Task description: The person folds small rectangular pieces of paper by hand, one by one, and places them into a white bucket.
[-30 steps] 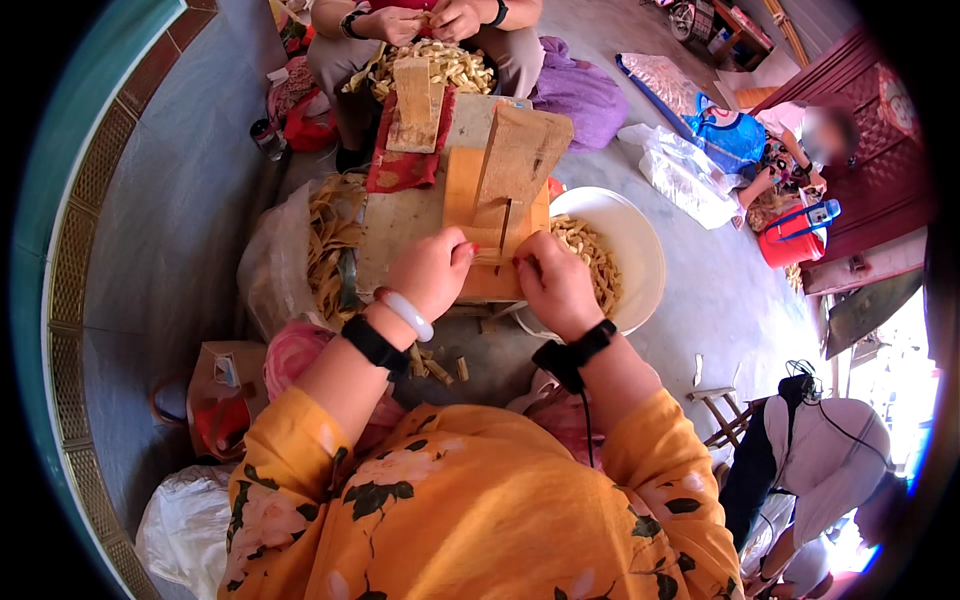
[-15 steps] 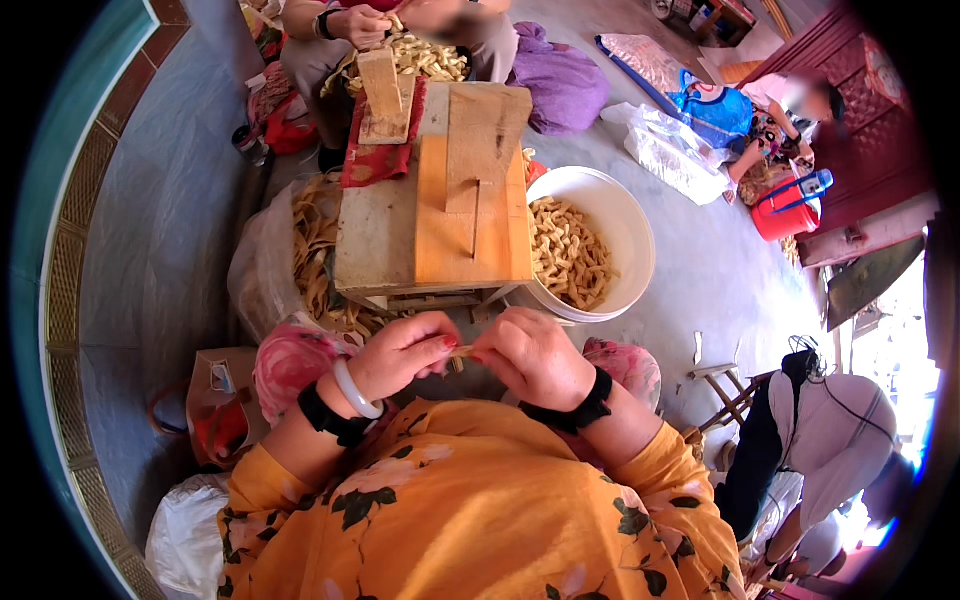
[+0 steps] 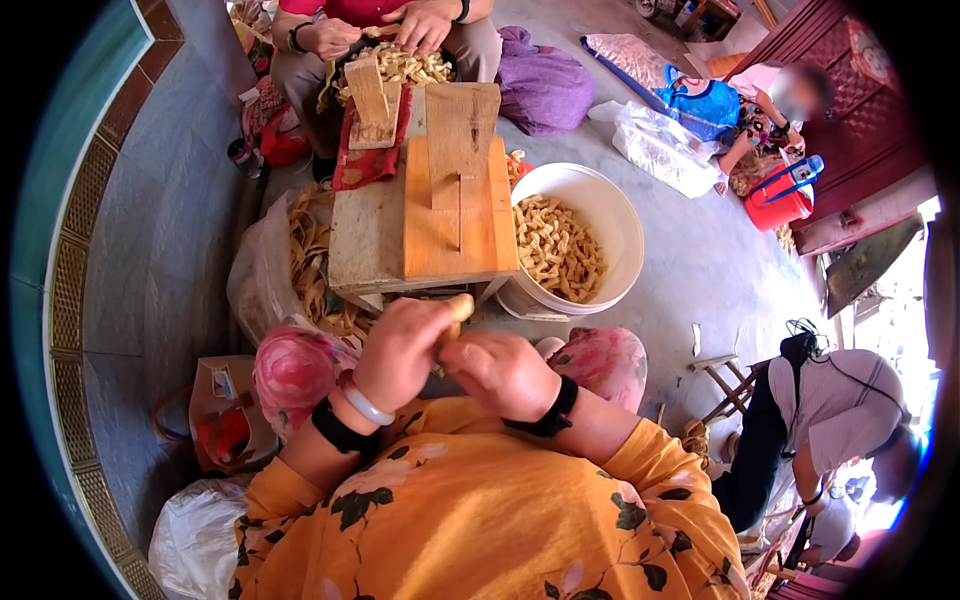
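In front of my belly my two hands meet over a small tan strip (image 3: 461, 307), folded or knotted; motion blur hides its exact shape. My left hand (image 3: 402, 345) is closed on it, with part of the strip showing above the fingers. Closed as well, my right hand (image 3: 503, 374) pinches the strip's lower part from the other side. Just beyond the hands stands a low table (image 3: 365, 250) bearing an orange-brown wooden board (image 3: 430, 235). To its right, a white bucket (image 3: 628, 235) holds many knotted tan pieces (image 3: 560, 250).
A clear plastic bag (image 3: 258, 265) of flat tan strips (image 3: 310, 255) leans left of the table. An upright wooden block (image 3: 368, 90) stands on a red cloth. Across the table a person's hands (image 3: 425, 25) work over more knotted pieces. A paper bag (image 3: 215, 385) sits at left.
My left hand has risen slightly and turned, while my right hand has moved left and down. The strip now shows above the left fingers. Across the table, the other person's hands have moved apart.
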`<state>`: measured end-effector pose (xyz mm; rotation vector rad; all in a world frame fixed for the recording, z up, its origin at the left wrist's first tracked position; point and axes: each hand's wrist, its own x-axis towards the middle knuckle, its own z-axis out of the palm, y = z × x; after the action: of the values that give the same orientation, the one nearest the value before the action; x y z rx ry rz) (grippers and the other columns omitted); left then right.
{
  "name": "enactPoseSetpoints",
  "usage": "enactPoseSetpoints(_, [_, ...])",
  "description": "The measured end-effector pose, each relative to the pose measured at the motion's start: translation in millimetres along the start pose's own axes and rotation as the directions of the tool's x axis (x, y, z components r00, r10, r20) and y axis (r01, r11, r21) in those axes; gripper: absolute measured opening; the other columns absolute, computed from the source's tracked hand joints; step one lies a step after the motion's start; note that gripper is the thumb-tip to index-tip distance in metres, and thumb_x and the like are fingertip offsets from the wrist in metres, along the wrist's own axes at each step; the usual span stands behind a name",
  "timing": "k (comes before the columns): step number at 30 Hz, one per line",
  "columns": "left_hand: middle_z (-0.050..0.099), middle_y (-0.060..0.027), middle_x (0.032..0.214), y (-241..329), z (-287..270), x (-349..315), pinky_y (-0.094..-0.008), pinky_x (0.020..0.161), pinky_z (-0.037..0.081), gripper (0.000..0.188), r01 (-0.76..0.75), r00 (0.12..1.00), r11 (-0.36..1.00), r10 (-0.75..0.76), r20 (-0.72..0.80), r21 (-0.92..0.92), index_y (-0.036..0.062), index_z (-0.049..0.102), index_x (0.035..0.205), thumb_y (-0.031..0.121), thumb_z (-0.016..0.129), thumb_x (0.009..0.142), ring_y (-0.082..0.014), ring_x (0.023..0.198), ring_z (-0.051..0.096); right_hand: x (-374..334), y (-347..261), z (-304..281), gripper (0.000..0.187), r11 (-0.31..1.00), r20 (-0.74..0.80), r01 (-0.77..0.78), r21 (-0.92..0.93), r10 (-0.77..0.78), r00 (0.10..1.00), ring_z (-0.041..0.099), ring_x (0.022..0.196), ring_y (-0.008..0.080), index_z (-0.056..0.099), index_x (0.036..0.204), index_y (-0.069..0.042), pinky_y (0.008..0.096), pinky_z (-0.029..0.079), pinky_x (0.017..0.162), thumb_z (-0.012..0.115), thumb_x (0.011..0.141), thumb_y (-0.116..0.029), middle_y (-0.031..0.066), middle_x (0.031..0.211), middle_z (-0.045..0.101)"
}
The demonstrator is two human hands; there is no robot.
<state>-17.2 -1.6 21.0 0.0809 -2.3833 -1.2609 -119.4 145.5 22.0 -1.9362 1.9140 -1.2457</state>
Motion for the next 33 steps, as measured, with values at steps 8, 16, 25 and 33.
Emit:
enactPoseSetpoints(8, [0.057,-0.0067,0.091,-27.9,5.6,-20.7,-0.0279,0.066,0.045,0.01,0.568,0.782,0.602,-0.185,0.595,-0.561,0.004,0.05,0.1,0.01,0.05,0.091,-0.0157,0.074,0.053,-11.4,6.4,0.3,0.02,0.979,-0.06,0.065,-0.191,-0.078,0.995,0.056,0.065,0.0291,0.054,0.089,-0.005,0.0382,0.046,0.061,0.063,0.072,-0.002,0.0095,0.073,0.056])
enactPoseSetpoints(16, [0.059,-0.0086,0.088,-3.4,8.5,-8.6,-0.0323,0.064,0.047,0.035,0.107,0.959,0.948,-0.019,0.284,-0.298,0.0046,0.042,0.112,-0.001,0.059,0.082,-0.0225,0.076,0.06,-23.2,41.7,7.0,0.01,-0.215,0.495,-0.455,0.864,0.531,0.688,0.055,0.067,0.008,0.056,0.099,-0.006,0.0191,0.042,0.059,0.056,0.091,-0.012,0.0026,0.085,0.062])
enactPoseSetpoints(25, [0.059,-0.0088,0.09,-22.3,21.3,-12.8,-0.032,0.069,0.049,0.027,0.086,0.989,0.964,-0.113,-0.092,-0.253,0.0024,0.056,0.099,0.002,0.068,0.076,-0.0242,0.083,0.06,6.2,-1.6,4.7,0.035,0.939,-0.098,-0.314,-0.138,0.303,0.948,0.059,0.077,0.0206,0.05,0.103,-0.001,0.0299,0.047,0.066,0.061,0.071,0.006,0.0103,0.087,0.055])
enactPoseSetpoints(33, [0.055,-0.0032,0.111,-30.9,10.2,-17.1,-0.0225,0.078,0.046,0.013,0.484,0.852,0.251,-0.354,0.386,-0.838,0.0025,0.059,0.097,0.01,0.064,0.087,-0.0085,0.093,0.053,3.9,9.0,1.6,0.024,0.973,-0.139,-0.194,0.126,0.211,0.968,0.057,0.076,0.0266,0.052,0.09,-0.003,0.0326,0.048,0.067,0.061,0.071,0.009,0.0112,0.086,0.057])
